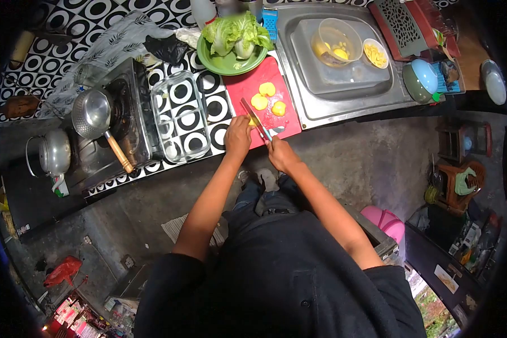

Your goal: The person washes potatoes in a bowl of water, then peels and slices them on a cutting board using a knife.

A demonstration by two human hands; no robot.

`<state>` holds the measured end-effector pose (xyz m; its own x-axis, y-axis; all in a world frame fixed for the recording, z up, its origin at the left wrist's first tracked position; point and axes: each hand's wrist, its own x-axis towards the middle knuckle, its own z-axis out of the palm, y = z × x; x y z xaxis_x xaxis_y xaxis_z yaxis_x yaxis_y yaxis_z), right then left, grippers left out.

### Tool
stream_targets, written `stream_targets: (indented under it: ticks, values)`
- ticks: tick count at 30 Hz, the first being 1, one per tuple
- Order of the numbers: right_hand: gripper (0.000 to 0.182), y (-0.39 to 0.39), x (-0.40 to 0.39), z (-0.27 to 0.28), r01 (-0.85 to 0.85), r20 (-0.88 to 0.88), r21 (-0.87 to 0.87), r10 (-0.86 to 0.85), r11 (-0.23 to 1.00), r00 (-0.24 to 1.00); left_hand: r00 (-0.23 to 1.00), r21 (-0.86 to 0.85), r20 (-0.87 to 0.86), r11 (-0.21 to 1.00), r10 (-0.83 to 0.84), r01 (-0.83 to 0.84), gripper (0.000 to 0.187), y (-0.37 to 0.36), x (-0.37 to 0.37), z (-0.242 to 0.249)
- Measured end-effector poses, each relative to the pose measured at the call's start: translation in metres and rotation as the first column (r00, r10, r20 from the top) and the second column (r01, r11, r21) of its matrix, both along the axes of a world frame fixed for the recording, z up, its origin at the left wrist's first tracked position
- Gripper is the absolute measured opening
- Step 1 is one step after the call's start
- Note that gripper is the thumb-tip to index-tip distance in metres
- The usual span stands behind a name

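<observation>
On the red cutting board (242, 87), my left hand (238, 135) has its fingers closed over a yellow vegetable piece (252, 122) near the board's left edge. My right hand (283, 154) grips a kitchen knife (253, 115) by its light blue handle, the blade pointing up and left right beside the left fingertips. Farther up the board lie three yellow chunks, one chunk (267, 89) at the back, another chunk (259, 102) nearer the blade, and a third chunk (279, 109) to the right. My left fingers partly cover the piece they hold.
A green bowl (231, 66) of lettuce overlaps the board's far end. Right of it is a steel sink (343, 107) with a clear tub (337, 42) and a small dish (376, 53) of yellow pieces. A glass dish (180, 115), a stove (135, 107), a saucepan (92, 112) and a kettle (54, 152) stand left.
</observation>
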<state>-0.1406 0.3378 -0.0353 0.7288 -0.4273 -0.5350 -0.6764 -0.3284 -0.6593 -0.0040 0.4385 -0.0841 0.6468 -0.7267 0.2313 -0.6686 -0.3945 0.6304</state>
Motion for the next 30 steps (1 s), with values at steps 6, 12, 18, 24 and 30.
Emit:
stream_targets:
  ticks: [6, 12, 18, 24, 30]
  values:
    - [0.04, -0.001, 0.023, -0.013, -0.014, 0.044, -0.012, 0.015, 1.0, 0.999, 1.0, 0.035, -0.013, 0.999, 0.019, -0.019, 0.016, -0.001, -0.001, 0.001]
    - [0.037, -0.002, 0.036, -0.029, -0.001, 0.097, -0.018, 0.003, 1.0, 0.995, 1.0, 0.057, 0.015, 0.998, 0.016, -0.017, 0.021, -0.001, -0.001, 0.003]
    - [0.036, -0.003, 0.054, -0.03, 0.044, 0.13, -0.039, -0.039, 0.998, 0.991, 0.999, 0.058, 0.03, 0.998, 0.018, -0.02, 0.017, -0.001, 0.0, 0.003]
    - [0.036, -0.005, 0.07, -0.039, 0.06, 0.183, -0.088, -0.043, 0.994, 0.982, 0.999, 0.04, 0.023, 0.999, 0.026, -0.027, 0.012, 0.001, -0.001, 0.007]
    - [0.035, -0.009, 0.06, -0.024, 0.026, 0.223, -0.106, -0.002, 0.994, 0.975, 1.0, 0.056, 0.004, 0.998, 0.009, -0.009, 0.014, 0.004, 0.001, 0.007]
